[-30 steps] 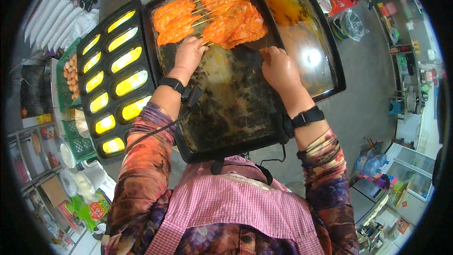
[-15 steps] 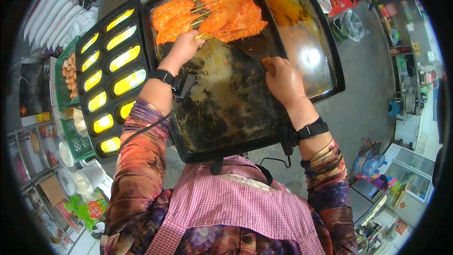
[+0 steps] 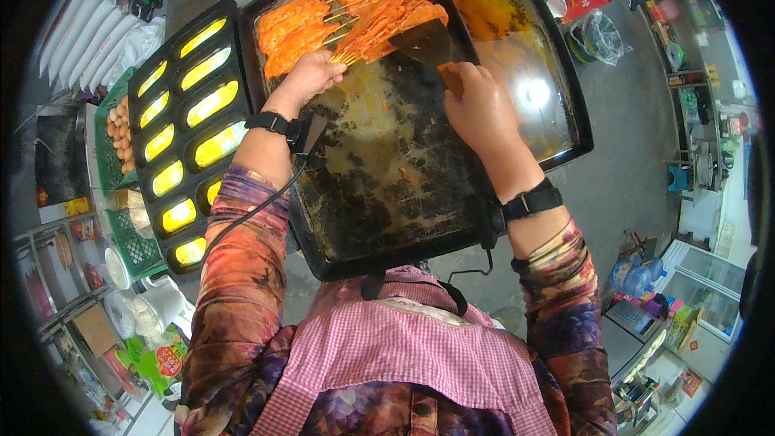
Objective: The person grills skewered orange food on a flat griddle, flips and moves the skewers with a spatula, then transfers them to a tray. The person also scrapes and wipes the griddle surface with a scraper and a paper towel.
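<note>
My left hand (image 3: 313,77) grips the near ends of a bunch of bamboo skewers (image 3: 345,58) threaded with flat orange-red marinated meat (image 3: 387,20). The meat lies bunched and partly tilted on the dark griddle (image 3: 379,178). In my right hand (image 3: 480,105) is a scraper (image 3: 425,42) with a wooden handle and a wide dark blade. Its blade meets the near right edge of the bunched meat; whether it reaches underneath is hidden. More coated skewers (image 3: 292,28) lie to the left on the same griddle, their sticks pointing right.
Left of the griddle stands a black mould pan (image 3: 187,90) with oval hollows holding yellow egg. A second griddle (image 3: 517,73) with orange oil adjoins on the right. Brown eggs (image 3: 121,136) sit in a green basket (image 3: 101,141) at far left. A cable runs along my left forearm.
My right hand has moved slightly up and left, bringing the scraper blade against the meat. The bunched meat has narrowed and tilted at its right side. My left hand has shifted slightly left.
</note>
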`<state>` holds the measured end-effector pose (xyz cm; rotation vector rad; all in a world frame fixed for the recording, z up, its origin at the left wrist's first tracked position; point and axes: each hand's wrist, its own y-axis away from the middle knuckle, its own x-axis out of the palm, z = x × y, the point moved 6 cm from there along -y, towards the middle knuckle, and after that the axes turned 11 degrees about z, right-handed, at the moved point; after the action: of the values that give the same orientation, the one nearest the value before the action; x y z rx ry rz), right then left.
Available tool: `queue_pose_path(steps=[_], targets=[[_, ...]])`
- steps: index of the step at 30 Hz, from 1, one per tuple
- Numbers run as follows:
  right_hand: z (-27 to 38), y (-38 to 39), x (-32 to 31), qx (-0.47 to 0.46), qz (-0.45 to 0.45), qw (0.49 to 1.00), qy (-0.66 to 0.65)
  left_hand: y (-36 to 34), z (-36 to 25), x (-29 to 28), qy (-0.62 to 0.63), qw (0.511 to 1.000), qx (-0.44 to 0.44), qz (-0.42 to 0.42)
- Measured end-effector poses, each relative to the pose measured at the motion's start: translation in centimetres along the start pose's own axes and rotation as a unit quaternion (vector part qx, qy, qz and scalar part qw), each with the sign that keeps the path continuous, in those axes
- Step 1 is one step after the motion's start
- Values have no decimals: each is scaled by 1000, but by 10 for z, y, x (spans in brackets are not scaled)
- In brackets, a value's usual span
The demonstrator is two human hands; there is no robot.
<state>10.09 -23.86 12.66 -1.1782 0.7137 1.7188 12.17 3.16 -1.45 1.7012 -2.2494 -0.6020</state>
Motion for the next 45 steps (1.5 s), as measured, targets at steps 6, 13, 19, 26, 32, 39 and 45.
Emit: queue_pose_path(steps=[6,13,19,26,32,39,45], targets=[[-12,13,29,84,110,990,-21,-1,2,2,-5,1000,-17,-18],[-9,15,23,23,21,999,-25,-2,2,0,7,1000,-13,-8],[-14,3,41,98,104,990,-13,-2,1,1,37,999,1,-12],[-16,6,42,88,95,992,-9,9,-7,-2,85,996,14,-19],[-13,6,36,84,95,992,-15,13,-20,-1,188,980,55,-37],[-7,68,-12,37,-3,996,-76,54,-39,1,87,994,65,-31],[-17,177,-81,64,-75,990,-101,111,-65,47,47,997,57,2]])
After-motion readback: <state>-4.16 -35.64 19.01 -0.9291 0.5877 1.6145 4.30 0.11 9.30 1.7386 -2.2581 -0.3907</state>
